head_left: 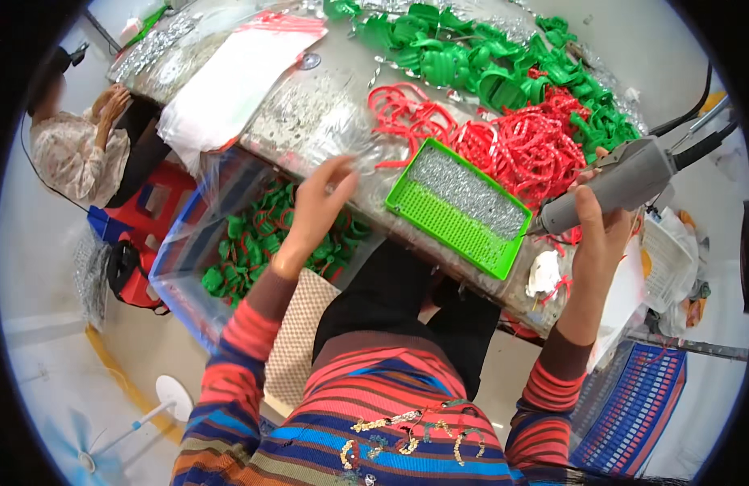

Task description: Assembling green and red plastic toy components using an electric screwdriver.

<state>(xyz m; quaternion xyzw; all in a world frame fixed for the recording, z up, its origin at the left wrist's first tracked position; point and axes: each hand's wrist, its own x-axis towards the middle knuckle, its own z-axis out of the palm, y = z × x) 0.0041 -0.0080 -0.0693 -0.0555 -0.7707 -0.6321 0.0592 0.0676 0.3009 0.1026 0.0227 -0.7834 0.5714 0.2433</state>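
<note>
My left hand (pixel 319 202) is over the table's near edge, above a blue crate. Its thumb and fingers are apart and slightly blurred, with nothing visible between them. My right hand (pixel 600 227) is wrapped round a grey electric screwdriver (pixel 589 190), whose tip points left toward a green tray (pixel 405 204). Small silver screws (pixel 468 190) fill the far side of that tray; its near side is bare perforated plastic. Behind the tray lies a tangled heap of red dotted straps (pixel 528 150). Curved green plastic pieces (pixel 451 65) are piled beyond.
At my left the blue crate (pixel 174 267) holds green pieces with red straps. White sheets in clear plastic (pixel 245 77) lie on the table. A person (pixel 79 154) sits at far left near red stools (pixel 160 198). A black cable (pixel 706 144) runs from the tool; a blue basket (pixel 634 405) stands lower right.
</note>
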